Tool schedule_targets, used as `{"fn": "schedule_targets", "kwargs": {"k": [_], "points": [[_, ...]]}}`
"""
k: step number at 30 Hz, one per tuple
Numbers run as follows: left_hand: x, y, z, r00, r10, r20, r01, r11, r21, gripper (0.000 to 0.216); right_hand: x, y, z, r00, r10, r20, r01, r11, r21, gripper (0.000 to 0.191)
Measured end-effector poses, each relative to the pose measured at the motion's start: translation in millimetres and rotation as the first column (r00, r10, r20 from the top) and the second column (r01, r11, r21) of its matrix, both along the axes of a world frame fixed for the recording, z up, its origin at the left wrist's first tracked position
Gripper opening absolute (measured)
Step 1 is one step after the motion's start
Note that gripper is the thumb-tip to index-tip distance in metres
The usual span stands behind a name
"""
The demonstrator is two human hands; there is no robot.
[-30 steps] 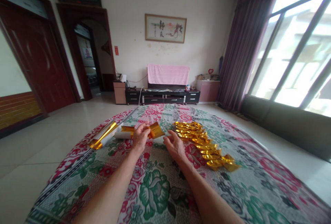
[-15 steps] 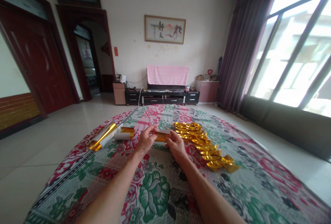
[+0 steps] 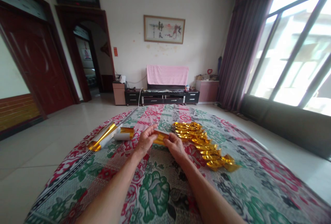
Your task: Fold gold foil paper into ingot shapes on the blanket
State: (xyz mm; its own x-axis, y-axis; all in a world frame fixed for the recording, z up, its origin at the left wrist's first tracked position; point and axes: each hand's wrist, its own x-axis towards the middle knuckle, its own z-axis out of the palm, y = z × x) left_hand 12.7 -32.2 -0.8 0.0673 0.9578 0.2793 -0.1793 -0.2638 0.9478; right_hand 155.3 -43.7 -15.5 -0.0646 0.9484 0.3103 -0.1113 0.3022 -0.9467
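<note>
Firstly, working remotely, I list: curled gold-and-white foil sheets (image 3: pixel 122 136), lying on red-and-green floral cloth (image 3: pixel 155 193); left hand (image 3: pixel 145 142), pinching narrowly; shiny gold foil strip (image 3: pixel 160 138), stretched between both hands over the cloth, presumably light, slick, easily creased, best taken by its ends; right hand (image 3: pixel 176 145), pinching opposite; crimped gold-foil pieces (image 3: pixel 203 143), overlapping in a row.

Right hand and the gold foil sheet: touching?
Touching: the head view shows the right hand gripping the right end of the gold foil sheet.
</note>
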Motion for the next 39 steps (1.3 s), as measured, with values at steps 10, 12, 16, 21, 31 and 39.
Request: {"fn": "schedule_targets", "kwargs": {"k": [10, 12, 16, 21, 31, 39], "points": [[2.6, 4.1, -9.1, 0.988, -0.011, -0.155, 0.02, 0.998, 0.058, 0.054, -2.0, 2.9, -2.1, 0.997, -0.046, -0.059, 0.041, 0.996, -0.082, 0.023], [2.6, 3.3, -7.6, 0.99, -0.003, -0.144, 0.01, 0.999, 0.046, 0.054, -2.9, 3.5, -2.0, 0.998, -0.05, -0.046, 0.046, 0.995, -0.088, 0.021], [2.7, 1.3, -2.8, 0.997, 0.005, -0.082, -0.004, 1.0, 0.01, 0.056, -3.7, 4.5, -2.1, 0.999, 0.005, -0.052, -0.012, 0.993, -0.119, 0.02], [2.7, 1.5, -2.2, 0.997, 0.003, -0.079, -0.002, 1.0, 0.009, 0.055, -3.2, 1.4, 1.9, 0.999, -0.01, -0.041, 0.005, 0.993, -0.114, 0.018], [3.6, 1.3, -3.8, 0.997, -0.027, -0.073, 0.025, 0.999, -0.027, 0.06, -0.2, -2.0, 7.7, 0.997, -0.011, -0.077, -0.001, 0.988, -0.156, 0.025], [3.9, 0.5, -1.5, 0.989, -0.025, -0.144, 0.027, 1.0, 0.013, 0.056, 1.2, -5.5, 13.2, 0.996, 0.015, -0.083, -0.029, 0.985, -0.172, 0.029]]}}
